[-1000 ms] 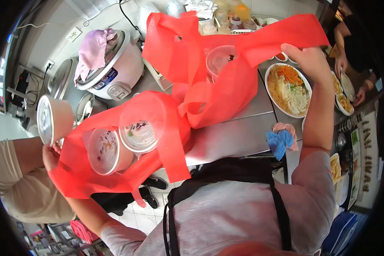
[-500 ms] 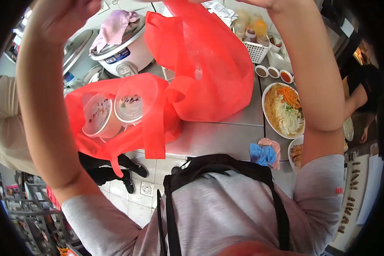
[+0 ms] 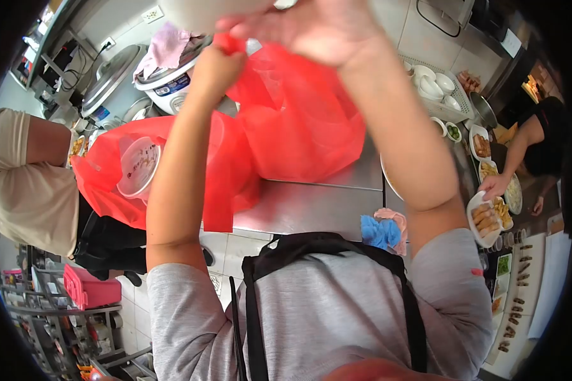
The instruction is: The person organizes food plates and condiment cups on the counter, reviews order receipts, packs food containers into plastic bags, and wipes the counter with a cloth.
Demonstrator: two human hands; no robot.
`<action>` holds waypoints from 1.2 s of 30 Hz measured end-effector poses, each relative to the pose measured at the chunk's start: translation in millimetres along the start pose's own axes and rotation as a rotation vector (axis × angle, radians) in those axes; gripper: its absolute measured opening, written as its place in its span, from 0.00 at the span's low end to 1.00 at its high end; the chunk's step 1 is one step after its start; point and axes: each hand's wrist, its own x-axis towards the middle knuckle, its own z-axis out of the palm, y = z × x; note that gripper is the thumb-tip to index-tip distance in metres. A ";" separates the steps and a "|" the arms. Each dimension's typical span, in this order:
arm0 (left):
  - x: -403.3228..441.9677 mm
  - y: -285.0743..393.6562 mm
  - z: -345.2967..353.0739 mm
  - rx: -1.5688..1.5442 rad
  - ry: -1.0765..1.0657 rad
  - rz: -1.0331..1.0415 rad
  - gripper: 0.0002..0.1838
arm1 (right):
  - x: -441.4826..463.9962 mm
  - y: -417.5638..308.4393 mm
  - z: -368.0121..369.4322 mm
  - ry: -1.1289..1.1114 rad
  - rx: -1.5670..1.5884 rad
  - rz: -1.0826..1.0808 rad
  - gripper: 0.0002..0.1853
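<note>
My left hand [image 3: 217, 71] is closed on the top edge of a red fabric bag [image 3: 299, 120] standing on the metal table. My right hand [image 3: 327, 32] is raised over that bag, blurred, its fingers curled against a white round tub [image 3: 219, 11]. The frame's upper edge cuts off most of the tub. To the left, a second red bag [image 3: 111, 152] holds a clear-lidded food tub [image 3: 138, 166], partly covered by my left forearm.
A rice cooker [image 3: 171, 84] with a pink cloth stands behind the bags. Blue and pink cloths [image 3: 381, 232] lie at the table's front edge. A person in beige [image 3: 32, 184] stands at left. Another person's hand [image 3: 494, 186] touches a plate of rolls [image 3: 486, 219] at right.
Both hands have come down into view over the bag, with the white tub now visible at the top. The left forearm has swung inward. The co-worker at right has reached to a plate.
</note>
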 end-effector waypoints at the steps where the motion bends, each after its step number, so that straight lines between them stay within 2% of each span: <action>1: 5.5 -7.5 -6.8 -0.474 -0.028 -0.060 0.23 | 8.1 15.0 -5.0 -0.077 0.017 0.013 0.21; 2: 8.9 -14.4 -16.1 -0.945 -0.055 -0.117 0.21 | 17.3 30.6 -13.3 -0.157 0.035 0.025 0.20; 3: 7.4 -21.5 -28.1 -1.099 -0.038 -0.055 0.20 | 29.5 44.2 -24.3 -0.209 -0.014 -0.003 0.22; 4: 4.4 -27.4 -38.8 -1.250 -0.022 0.006 0.18 | 31.1 53.5 -27.8 -0.123 -0.077 -0.021 0.24; 5: 3.8 -29.9 -46.0 -1.307 0.123 -0.111 0.18 | 37.1 62.2 -38.1 -0.068 -0.184 -0.054 0.24; 6: 5.5 -36.6 -48.6 -1.321 0.115 -0.120 0.17 | 44.1 68.2 -49.0 -0.013 -0.295 -0.088 0.24; 8: 12.2 -62.5 -44.8 -1.359 0.101 -0.138 0.15 | 46.5 66.1 -71.3 -0.002 -0.316 0.014 0.26; 9: 16.8 -65.6 -44.8 -1.300 0.087 -0.155 0.13 | 44.8 62.7 -76.7 0.003 -0.329 0.063 0.27; 12: 21.8 -54.9 -47.2 -0.996 0.160 -0.182 0.12 | 40.7 55.9 -78.4 0.143 -0.591 0.037 0.31; 13: 12.6 -35.5 -54.4 -0.867 0.281 -0.210 0.12 | 38.0 55.4 -76.0 0.195 -0.674 -0.048 0.37; 14: 31.6 -53.5 -67.4 -0.994 0.135 -0.047 0.12 | 39.3 55.4 -79.3 0.178 -0.804 -0.053 0.38; 16: 20.3 -17.9 -76.1 -1.124 0.074 -0.030 0.13 | 42.8 55.8 -87.8 0.141 -1.058 -0.067 0.39; 19: 35.8 -4.8 -90.6 -0.878 -0.024 0.065 0.18 | 47.1 62.4 -93.6 0.072 -1.286 -0.036 0.37; 20: 36.7 -0.4 -90.6 -0.870 -0.038 0.075 0.16 | 50.2 66.8 -97.5 0.049 -1.375 -0.035 0.36; 21: 21.4 21.0 -82.7 -0.862 -0.054 0.086 0.14 | 58.6 77.4 -110.2 0.020 -1.475 -0.186 0.34; 22: 10.0 36.6 -75.5 -0.855 -0.068 0.097 0.12 | 62.8 79.3 -110.6 -0.013 -1.586 -0.132 0.34; 23: 6.4 42.5 -72.1 -0.822 -0.171 0.157 0.18 | 66.6 81.0 -109.8 -0.046 -1.695 -0.076 0.33; 24: 7.4 46.1 -72.0 -0.830 -0.197 0.169 0.19 | 68.9 82.3 -109.7 -0.080 -1.802 -0.018 0.33; 25: 9.0 49.2 -72.6 -0.839 -0.223 0.182 0.20 | 67.1 84.1 -109.2 -0.118 -1.957 -0.004 0.37; 28: 12.2 54.4 -71.7 -0.846 -0.287 0.236 0.22 | 97.8 96.1 -112.9 -0.416 -1.487 0.551 0.33; 29: 12.6 54.5 -71.7 -0.832 -0.308 0.269 0.22 | 101.0 91.4 -114.1 -0.479 -1.697 0.676 0.28; 32: 12.5 47.9 -76.6 -0.856 -0.347 0.343 0.22 | 118.9 92.0 -126.1 -0.398 -1.650 0.910 0.26; 34: 14.5 36.0 -82.2 -0.901 -0.360 0.379 0.22 | 139.4 99.6 -153.8 -0.259 -1.387 1.265 0.24; 36: 17.8 20.7 -86.9 -0.948 -0.368 0.408 0.23 | 141.5 101.9 -178.1 -0.181 -1.238 1.284 0.23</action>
